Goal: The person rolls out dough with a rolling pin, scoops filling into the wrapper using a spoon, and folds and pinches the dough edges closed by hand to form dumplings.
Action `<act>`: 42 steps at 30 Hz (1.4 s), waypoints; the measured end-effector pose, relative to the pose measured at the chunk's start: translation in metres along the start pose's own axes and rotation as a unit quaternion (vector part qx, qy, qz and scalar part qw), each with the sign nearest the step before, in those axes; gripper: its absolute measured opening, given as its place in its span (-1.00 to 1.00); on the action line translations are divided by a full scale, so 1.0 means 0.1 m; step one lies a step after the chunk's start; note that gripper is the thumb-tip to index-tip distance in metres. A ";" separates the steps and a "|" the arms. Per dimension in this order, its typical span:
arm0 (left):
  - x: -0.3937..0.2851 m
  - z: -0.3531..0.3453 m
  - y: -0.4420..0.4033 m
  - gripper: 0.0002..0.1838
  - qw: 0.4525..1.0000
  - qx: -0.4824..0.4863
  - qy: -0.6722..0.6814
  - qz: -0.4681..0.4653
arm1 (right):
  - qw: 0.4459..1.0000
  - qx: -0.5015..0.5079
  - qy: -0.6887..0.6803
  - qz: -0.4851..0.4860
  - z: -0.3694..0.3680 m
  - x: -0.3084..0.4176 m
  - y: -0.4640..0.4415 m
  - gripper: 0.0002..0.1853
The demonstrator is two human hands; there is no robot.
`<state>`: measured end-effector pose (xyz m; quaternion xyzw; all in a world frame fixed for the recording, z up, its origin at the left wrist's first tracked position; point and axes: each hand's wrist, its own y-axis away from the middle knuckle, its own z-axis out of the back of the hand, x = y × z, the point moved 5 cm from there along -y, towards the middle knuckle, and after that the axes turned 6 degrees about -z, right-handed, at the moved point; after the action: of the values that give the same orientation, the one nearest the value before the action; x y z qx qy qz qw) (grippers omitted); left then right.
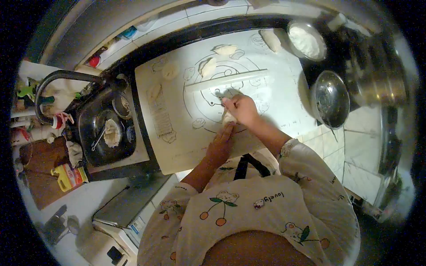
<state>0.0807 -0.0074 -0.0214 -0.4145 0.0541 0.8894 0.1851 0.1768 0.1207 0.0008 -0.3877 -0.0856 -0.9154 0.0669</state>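
Both of my hands meet over the pale printed mat (pixel 177 133), around a small piece of pale dough (pixel 228 118). My right hand (pixel 241 109) is closed on the upper part of the dough, its fingers bent. My left hand (pixel 220 144) lies just below, fingertips pressed together against the dough's lower end. Beyond my hands a long thin rod (pixel 230 80) rests across the mat. Shaped dough pieces lie farther back, one (pixel 207 67) near the rod and another (pixel 225 49) behind it. A flat pale round (pixel 169 71) is at the left.
A metal bowl of white flour (pixel 306 42) stands at the back right, beside a longer dough piece (pixel 271 41). Nearer is a metal pan (pixel 330 99). At the left, a black sink (pixel 108 153) holds dishes beneath a dark faucet (pixel 66 74). A yellow bottle (pixel 64 178) lies beyond it.
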 end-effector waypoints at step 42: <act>-0.02 0.01 0.12 -0.32 0.998 0.034 -0.043 -0.037 | 0.988 -0.083 0.091 0.097 -0.73 0.09 -0.11 -0.65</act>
<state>0.0768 -0.0191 -0.0198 -0.3707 0.0613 0.8966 0.2342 0.1174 0.1157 -0.0437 -0.3130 0.0347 -0.9401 0.1307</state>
